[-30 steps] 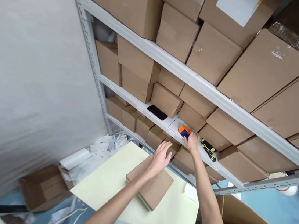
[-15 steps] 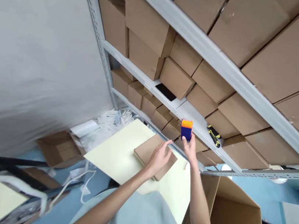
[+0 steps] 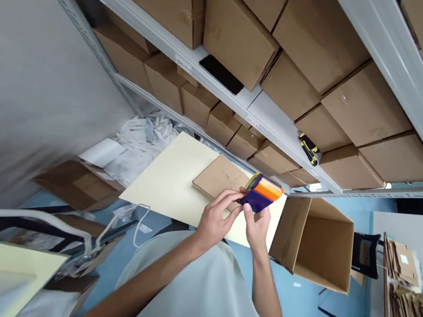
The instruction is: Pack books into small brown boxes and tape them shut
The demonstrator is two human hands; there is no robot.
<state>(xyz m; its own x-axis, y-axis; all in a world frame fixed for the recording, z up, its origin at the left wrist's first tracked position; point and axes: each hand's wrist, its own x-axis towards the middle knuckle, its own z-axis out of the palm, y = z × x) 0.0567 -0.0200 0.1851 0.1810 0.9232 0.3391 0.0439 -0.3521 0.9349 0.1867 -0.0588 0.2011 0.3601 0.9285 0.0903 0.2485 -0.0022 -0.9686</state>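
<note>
A small dark-blue and orange box-shaped item [image 3: 264, 192] is held above the pale yellow tabletop [image 3: 161, 180]. My right hand [image 3: 257, 230] grips it from below, with the thumb on its near face. The fingertips of my left hand [image 3: 216, 219] close on its left end, where a yellow-green edge shows. What the item is, I cannot make out. Just behind my left hand, a flat brown cardboard piece [image 3: 218, 178] with dark marks on its top lies on the tabletop, partly hidden by my fingers.
Shelves full of cardboard boxes [image 3: 296, 89] rise in front. A black flat slab [image 3: 221, 74] and a yellow-black cutter [image 3: 308, 148] lie on one shelf. An open carton [image 3: 325, 248] stands at right, another carton [image 3: 74, 184] at left beside white scraps [image 3: 144, 136].
My right hand has lowered and tilted the blue and orange item. My left hand has left the cardboard piece and now grips the item's left end. The view has shifted.
</note>
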